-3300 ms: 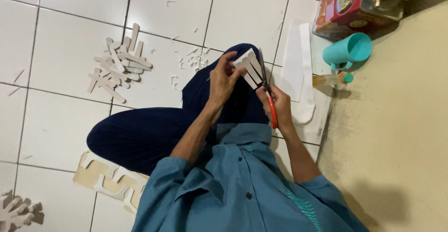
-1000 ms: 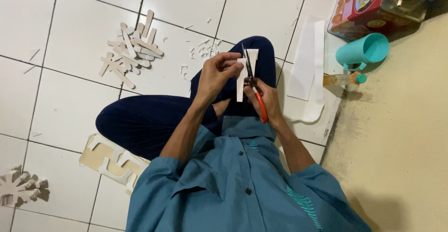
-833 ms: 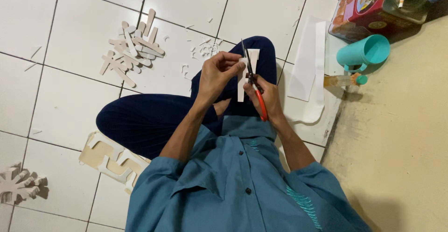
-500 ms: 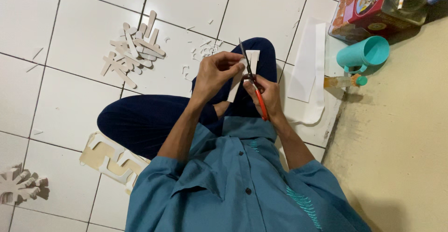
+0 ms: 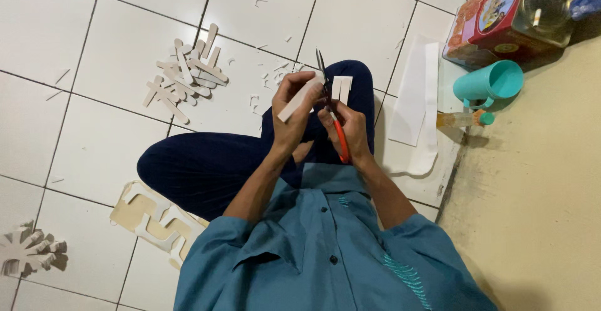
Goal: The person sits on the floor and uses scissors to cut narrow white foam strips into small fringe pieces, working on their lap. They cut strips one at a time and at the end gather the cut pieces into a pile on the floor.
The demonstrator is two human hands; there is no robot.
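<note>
I sit cross-legged on a white tiled floor. My left hand (image 5: 293, 109) pinches a narrow white foam strip (image 5: 299, 100) that slants down to the left. My right hand (image 5: 348, 128) grips red-handled scissors (image 5: 332, 111), blades pointing up beside the strip. Short white cut pieces (image 5: 341, 87) stick up just right of the blades, above my right hand. Who holds those pieces is unclear.
A pile of cut white strips (image 5: 184, 76) lies on the floor at upper left. White foam sheets (image 5: 416, 101), a teal cup (image 5: 491, 82), a small glue bottle (image 5: 463, 119) and a red box (image 5: 501, 20) sit at right. Cut-out board scraps (image 5: 156, 220) and a white snowflake shape (image 5: 28, 251) lie at lower left.
The long strip has separated and swung down-left in my left hand, leaving short pieces by the blades. The view shifted slightly.
</note>
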